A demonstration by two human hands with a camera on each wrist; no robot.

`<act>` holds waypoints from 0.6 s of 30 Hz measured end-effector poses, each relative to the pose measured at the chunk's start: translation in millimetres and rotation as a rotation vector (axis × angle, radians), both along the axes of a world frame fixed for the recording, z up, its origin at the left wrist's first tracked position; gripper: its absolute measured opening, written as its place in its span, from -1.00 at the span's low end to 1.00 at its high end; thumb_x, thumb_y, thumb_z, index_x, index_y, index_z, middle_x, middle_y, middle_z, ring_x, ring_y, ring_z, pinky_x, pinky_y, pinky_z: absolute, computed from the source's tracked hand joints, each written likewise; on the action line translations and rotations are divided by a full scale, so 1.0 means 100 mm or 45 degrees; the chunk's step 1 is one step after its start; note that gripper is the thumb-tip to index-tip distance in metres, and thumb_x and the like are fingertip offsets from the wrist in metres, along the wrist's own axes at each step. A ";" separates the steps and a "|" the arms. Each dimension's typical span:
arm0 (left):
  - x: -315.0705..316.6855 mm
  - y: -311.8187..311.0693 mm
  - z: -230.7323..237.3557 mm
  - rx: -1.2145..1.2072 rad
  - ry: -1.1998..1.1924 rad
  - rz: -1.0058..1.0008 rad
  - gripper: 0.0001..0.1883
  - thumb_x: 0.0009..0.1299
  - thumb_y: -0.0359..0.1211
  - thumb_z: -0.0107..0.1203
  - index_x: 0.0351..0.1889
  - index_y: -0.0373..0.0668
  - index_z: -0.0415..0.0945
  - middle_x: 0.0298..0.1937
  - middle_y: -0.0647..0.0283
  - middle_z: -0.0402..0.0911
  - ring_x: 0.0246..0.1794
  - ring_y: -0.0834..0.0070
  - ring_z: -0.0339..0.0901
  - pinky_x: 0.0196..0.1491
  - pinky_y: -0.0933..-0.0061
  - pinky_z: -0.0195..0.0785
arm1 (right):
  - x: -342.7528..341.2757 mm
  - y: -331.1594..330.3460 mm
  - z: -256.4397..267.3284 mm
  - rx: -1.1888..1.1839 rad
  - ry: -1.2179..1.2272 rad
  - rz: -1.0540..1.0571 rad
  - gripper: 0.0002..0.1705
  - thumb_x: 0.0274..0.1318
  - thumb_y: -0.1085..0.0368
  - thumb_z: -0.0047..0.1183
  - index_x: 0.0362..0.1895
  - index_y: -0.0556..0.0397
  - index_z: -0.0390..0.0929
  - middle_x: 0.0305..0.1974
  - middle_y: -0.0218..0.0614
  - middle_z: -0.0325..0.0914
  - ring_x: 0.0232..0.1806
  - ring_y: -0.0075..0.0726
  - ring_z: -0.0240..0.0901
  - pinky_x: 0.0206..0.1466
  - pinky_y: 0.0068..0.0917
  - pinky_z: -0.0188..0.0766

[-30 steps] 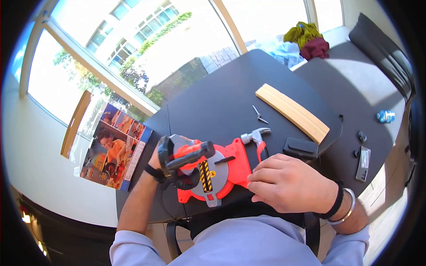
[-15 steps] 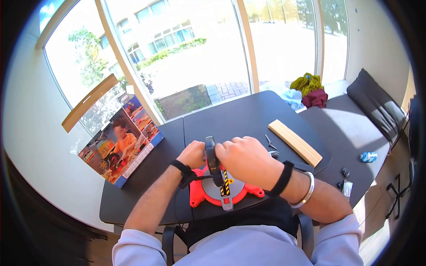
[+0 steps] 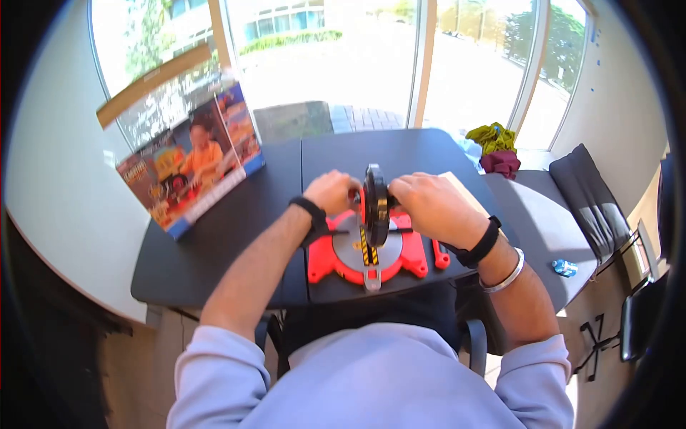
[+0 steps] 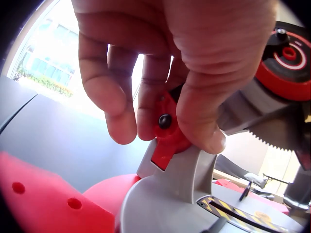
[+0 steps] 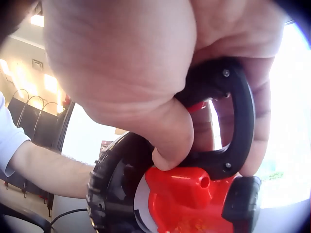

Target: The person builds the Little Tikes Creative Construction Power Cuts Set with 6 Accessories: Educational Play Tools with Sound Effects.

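Note:
A toy miter saw stands on the table, with a red base point(image 3: 321, 259), a grey round turntable point(image 3: 346, 247) and a black-and-yellow striped slot. My left hand point(image 3: 331, 191) pinches the red hinge piece point(image 4: 167, 148) on the saw's grey upright, thumb on one side and fingers on the other. Beyond that thumb in the left wrist view, the toothed grey blade point(image 4: 279, 141) tilts over the turntable. My right hand point(image 3: 437, 206) grips the saw's black loop handle point(image 5: 243, 119), above its red motor housing point(image 5: 180, 194).
The red handle of a hammer point(image 3: 441, 254) shows right of the base. A wooden plank point(image 3: 457, 187) lies behind my right hand, partly hidden. At the left stands a picture box point(image 3: 189, 161) by the window. A blue bottle point(image 3: 564, 268) lies on the bench point(image 3: 529, 207).
My right hand has moved left from beside the hammer and taken hold of the saw's handle. The saw has turned more squarely toward me. The head view has shifted as well.

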State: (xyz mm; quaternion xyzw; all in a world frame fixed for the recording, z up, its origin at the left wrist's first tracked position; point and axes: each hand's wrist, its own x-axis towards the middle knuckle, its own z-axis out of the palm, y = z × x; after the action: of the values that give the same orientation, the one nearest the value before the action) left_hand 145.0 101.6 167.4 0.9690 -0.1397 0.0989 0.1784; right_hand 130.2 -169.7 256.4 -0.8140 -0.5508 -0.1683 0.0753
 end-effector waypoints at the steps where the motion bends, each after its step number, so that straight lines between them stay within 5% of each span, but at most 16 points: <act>1: 0.00 0.03 -0.06 -0.024 -0.038 -0.026 -0.68 0.24 -0.39 0.29 -0.03 0.00 0.79 -0.21 -0.05 0.77 -0.15 -0.11 0.71 -0.03 0.01 0.60 | -0.02 -0.02 -0.07 -0.010 -0.039 -0.008 -0.84 0.11 0.47 0.13 -0.18 0.09 0.50 -0.19 -0.11 0.66 -0.11 0.09 0.62 -0.08 -0.06 0.58; 8: -0.09 0.13 0.03 -0.057 0.074 -0.179 -0.42 0.30 -0.44 0.42 0.34 0.02 0.66 0.01 0.00 0.81 0.03 -0.04 0.73 0.14 0.08 0.57 | -0.42 -0.15 -0.55 0.123 0.031 0.026 -0.76 0.10 0.46 0.07 -0.11 0.20 0.48 0.15 -0.02 0.52 0.17 0.11 0.45 0.19 0.00 0.42; 15: -0.46 0.20 0.19 -0.178 0.060 -0.063 -0.37 0.34 -0.32 0.42 0.40 -0.13 0.58 0.14 -0.05 0.75 0.11 -0.04 0.71 0.19 0.09 0.55 | -0.57 -0.22 -0.89 0.089 -0.016 -0.010 -0.81 0.14 0.42 0.08 -0.15 0.22 0.45 0.30 0.18 0.44 0.34 0.27 0.37 0.33 0.00 0.44; 18: -0.73 0.22 0.23 -0.306 -0.038 -0.109 -0.39 0.30 -0.43 0.42 0.36 -0.23 0.59 0.05 -0.10 0.77 -0.06 0.15 0.79 0.03 0.18 0.62 | -0.51 -0.22 -0.85 0.107 0.008 0.025 -0.80 0.15 0.42 0.07 -0.14 0.21 0.46 0.31 0.19 0.43 0.34 0.27 0.37 0.29 0.00 0.47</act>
State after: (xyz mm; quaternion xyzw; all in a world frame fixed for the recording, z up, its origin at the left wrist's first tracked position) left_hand 71.6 123.6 190.5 0.9322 -0.1706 0.1218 0.2951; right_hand 79.0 -192.1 171.2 -0.8052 -0.5510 -0.1879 0.1129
